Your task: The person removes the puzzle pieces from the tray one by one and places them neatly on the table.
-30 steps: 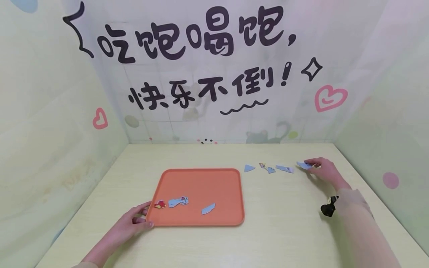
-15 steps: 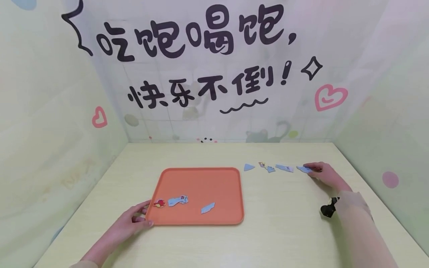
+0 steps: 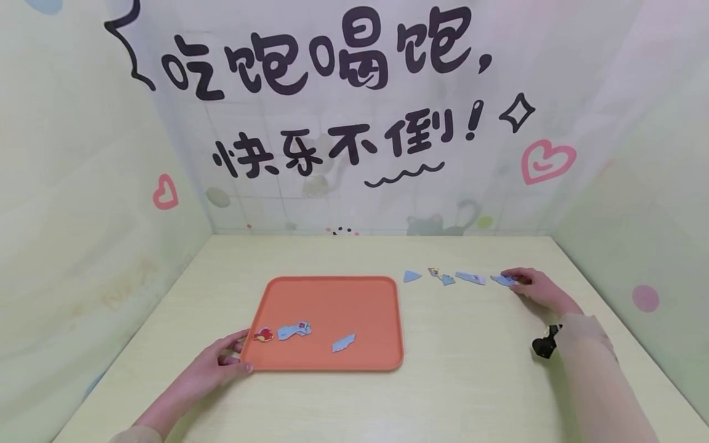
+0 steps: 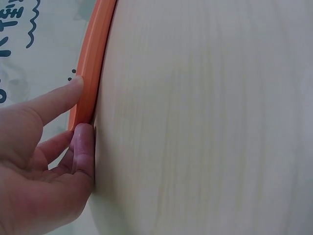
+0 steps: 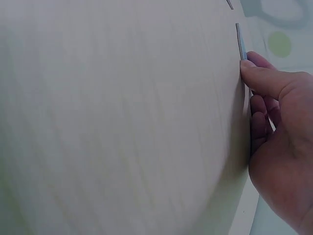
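At the front left corner of an orange tray (image 3: 354, 307), my left hand (image 3: 213, 364) grips the rim. The left wrist view shows that hand's thumb and fingers (image 4: 84, 147) at the tray's edge. Far to the right, my right hand (image 3: 540, 290) pinches a light-blue puzzle piece (image 3: 501, 280) between thumb and fingers, low at the table. Its thin edge shows in the right wrist view. Left of it lie a long blue piece (image 3: 469, 278), a narrow piece with printed colours (image 3: 441, 277) and a blue triangular piece (image 3: 412, 276).
On the tray lie a red piece (image 3: 263, 335), a blue piece with a printed end (image 3: 295, 331) and a plain blue piece (image 3: 343, 343). A black device (image 3: 547, 342) is by the right sleeve (image 3: 589, 351). Printed cloth walls (image 3: 343, 209) border the pale table (image 3: 310, 406).
The puzzle piece in my right hand has come down from slightly tilted to lying flat near the table, the hand shifting little. My left hand stays at the tray's corner.
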A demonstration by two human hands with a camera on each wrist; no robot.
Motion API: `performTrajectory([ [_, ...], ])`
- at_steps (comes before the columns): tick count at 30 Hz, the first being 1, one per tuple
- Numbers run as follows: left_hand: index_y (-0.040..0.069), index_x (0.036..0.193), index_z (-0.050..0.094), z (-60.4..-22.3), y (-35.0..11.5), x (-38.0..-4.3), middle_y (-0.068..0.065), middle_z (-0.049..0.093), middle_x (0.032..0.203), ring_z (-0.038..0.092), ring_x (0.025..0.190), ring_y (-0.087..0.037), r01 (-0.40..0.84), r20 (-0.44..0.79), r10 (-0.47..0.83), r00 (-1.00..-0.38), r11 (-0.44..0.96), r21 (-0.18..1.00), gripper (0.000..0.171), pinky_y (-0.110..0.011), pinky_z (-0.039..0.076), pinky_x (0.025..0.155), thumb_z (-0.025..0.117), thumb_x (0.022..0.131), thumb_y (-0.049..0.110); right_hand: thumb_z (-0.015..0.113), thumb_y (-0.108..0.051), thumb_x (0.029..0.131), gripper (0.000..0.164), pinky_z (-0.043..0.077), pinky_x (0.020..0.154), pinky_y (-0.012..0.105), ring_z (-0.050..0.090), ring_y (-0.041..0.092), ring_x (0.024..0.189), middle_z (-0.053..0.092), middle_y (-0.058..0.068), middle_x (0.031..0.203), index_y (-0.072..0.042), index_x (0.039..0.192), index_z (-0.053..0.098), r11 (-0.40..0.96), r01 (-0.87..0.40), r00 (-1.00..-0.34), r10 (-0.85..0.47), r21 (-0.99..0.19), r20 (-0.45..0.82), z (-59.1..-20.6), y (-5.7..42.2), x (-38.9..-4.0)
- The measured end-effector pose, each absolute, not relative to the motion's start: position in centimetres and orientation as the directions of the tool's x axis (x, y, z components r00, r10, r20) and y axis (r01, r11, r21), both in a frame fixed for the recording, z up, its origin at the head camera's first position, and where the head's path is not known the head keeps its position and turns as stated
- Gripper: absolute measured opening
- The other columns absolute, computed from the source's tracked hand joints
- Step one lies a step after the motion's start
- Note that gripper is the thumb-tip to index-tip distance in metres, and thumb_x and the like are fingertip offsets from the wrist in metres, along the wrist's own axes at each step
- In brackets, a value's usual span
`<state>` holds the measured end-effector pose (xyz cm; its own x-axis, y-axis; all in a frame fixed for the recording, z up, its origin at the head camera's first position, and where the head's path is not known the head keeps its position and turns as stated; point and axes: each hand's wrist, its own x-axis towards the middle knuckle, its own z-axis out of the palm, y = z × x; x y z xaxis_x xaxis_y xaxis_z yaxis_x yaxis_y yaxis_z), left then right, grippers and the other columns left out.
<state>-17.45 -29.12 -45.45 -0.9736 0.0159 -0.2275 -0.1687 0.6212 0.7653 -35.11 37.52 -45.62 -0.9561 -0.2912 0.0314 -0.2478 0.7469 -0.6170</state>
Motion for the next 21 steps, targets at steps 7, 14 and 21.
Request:
performTrajectory([
  [7, 0.009, 0.153, 0.034, -45.36, -29.08, -17.44, -0.013, 0.050, 0.131, 0.056, 0.098, -0.017, -0.166, -0.229, 0.028, -0.973, 0.603, 0.780, 0.084, -0.024, 0.046, 0.075, 0.078, 0.084, 0.026, 0.057, -0.012, 0.099, 0.040, 0.041, 0.086, 0.035, 0.050, 0.035, 0.107, 0.052, 0.031, 0.129, 0.004, 0.136, 0.053, 0.748, -0.249, -0.956, -0.292, -0.615, 0.033, -45.38, 37.66, -35.37],
  [14, 0.007, 0.153, 0.033, -45.15, -29.10, -17.49, -0.013, 0.051, 0.129, 0.056, 0.099, -0.017, -0.170, -0.231, 0.023, -0.973, 0.608, 0.775, 0.084, -0.025, 0.046, 0.076, 0.078, 0.085, 0.026, 0.057, -0.011, 0.099, 0.040, 0.040, 0.086, 0.035, 0.050, 0.035, 0.108, 0.052, 0.031, 0.130, 0.004, 0.136, 0.053, 0.744, -0.249, -0.953, -0.302, -0.620, 0.021, -45.46, 37.66, -35.62],
  [21, 0.007, 0.153, 0.033, -44.96, -28.96, -17.44, -0.014, 0.050, 0.129, 0.055, 0.099, -0.018, -0.180, -0.242, 0.024, -0.970, 0.600, 0.779, 0.084, -0.026, 0.046, 0.076, 0.078, 0.085, 0.025, 0.056, -0.011, 0.099, 0.040, 0.040, 0.086, 0.035, 0.049, 0.035, 0.108, 0.050, 0.031, 0.131, 0.003, 0.136, 0.053, 0.745, -0.237, -0.954, -0.299, -0.623, 0.005, -45.64, 37.93, -35.75],
])
